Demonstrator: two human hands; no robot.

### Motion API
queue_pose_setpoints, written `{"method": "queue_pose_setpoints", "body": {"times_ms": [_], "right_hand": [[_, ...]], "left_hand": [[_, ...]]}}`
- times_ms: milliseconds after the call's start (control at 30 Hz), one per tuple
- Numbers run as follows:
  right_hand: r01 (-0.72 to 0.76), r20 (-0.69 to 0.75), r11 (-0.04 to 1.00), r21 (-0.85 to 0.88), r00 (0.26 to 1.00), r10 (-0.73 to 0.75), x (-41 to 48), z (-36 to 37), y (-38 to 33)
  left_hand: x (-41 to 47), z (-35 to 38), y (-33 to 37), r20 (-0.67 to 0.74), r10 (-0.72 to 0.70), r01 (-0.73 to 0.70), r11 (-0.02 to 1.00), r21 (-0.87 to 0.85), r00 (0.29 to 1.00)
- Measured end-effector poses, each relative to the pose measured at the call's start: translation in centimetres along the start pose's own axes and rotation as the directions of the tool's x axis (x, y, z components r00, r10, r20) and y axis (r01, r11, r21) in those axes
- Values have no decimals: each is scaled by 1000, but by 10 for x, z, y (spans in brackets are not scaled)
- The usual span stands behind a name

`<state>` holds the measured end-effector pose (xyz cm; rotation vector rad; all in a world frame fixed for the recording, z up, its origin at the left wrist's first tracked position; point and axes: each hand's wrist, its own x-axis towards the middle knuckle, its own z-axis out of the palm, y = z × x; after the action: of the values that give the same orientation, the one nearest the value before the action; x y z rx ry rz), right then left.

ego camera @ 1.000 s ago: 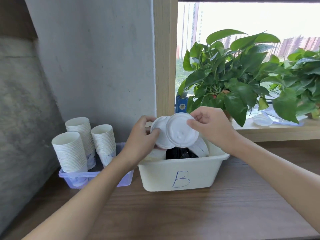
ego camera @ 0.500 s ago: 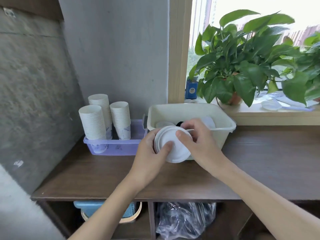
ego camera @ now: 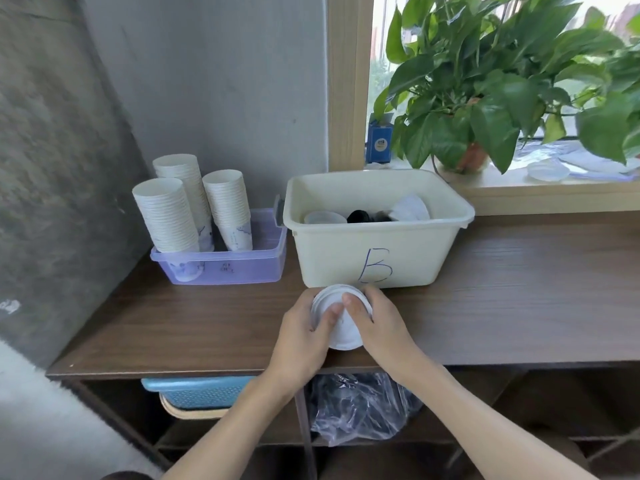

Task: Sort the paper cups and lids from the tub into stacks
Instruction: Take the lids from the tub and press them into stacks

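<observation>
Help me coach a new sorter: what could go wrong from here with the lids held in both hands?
1. The left hand and right hand hold the white lids close to the front edge of the counter; a stack left there could slip off.
2. The tall cup stacks lean in the purple tray; a nudge from the left arm might topple them.

The lids (ego camera: 341,318) at the front edge of the desk (ego camera: 519,289) are plain white; the desk is dark brown with wood grain. The tub (ego camera: 415,251) is cream with a blue handwritten "B" on its front wall. The cups (ego camera: 166,216) are white with faint blue print, in a translucent violet tray (ego camera: 242,268) near the left edge.
</observation>
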<state>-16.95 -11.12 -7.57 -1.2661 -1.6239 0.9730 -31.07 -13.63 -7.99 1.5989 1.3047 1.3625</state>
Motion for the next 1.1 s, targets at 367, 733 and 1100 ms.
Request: {"method": "queue_pose_setpoints", "body": {"times_ms": [367, 733, 1100], "right_hand": [[117, 34, 992, 50, 992, -119, 1, 2, 2], [161, -16, 987, -27, 987, -162, -2, 2, 4], [99, 60, 994, 36, 993, -101, 4, 1, 5]], "left_hand": [[2, 1, -4, -81, 7, -12, 998, -68, 997], [1, 3, -2, -63, 9, -14, 997, -70, 998], [4, 0, -4, -146, -5, -4, 998, -61, 989]]}}
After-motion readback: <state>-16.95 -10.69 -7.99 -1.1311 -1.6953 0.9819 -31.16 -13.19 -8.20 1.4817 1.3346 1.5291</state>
